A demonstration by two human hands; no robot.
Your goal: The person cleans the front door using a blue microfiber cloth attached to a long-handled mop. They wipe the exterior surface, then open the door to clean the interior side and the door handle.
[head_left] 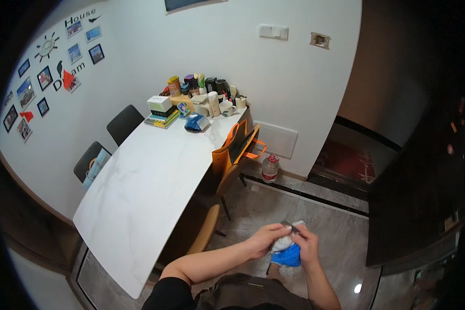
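My left hand (263, 241) and my right hand (306, 244) are close together in front of me, at lower right of centre. Their fingers pinch a small, soft-looking dark grey strip (293, 228) between them. White, cloth-like material (282, 244) shows just below the fingers. Beneath that is a bright blue, fluffy-looking thing (288, 256), near my bare lower leg. Whether the white and blue parts belong to the held piece or lie lower down, I cannot tell.
A white marble-look table (134, 191) stands to my left, its far end crowded with cups, jars and boxes. An orange bag (232, 150) rests on a chair at its edge. Tan chair (204, 230) sits nearer. A large clear bottle (269, 169) stands on the floor by the wall.
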